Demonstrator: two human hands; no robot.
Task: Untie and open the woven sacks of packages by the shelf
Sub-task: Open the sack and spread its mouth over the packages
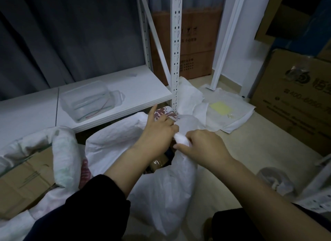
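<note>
Pinching the sack's (161, 187) bunched neck (180, 138) below the shelf post (176, 61), both hands' (202, 144) fingers (172, 127) meet there, sack body hanging toward the person.

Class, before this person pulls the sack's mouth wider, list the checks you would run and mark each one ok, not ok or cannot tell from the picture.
1. Right hand grips the bunched rim of the white sack: ok.
2. Left hand grips the same rim: cannot tell; the forefinger points away and the other fingertips are hidden.
3. Tie removed from the sack's mouth: cannot tell; none shows, but the bunch is covered by the hands.
4. Mouth partly open: ok; a brown package shows inside.
5. Room to spread the sack: not ok; the shelf post stands right behind it and a cardboard box lies beside it.
</note>
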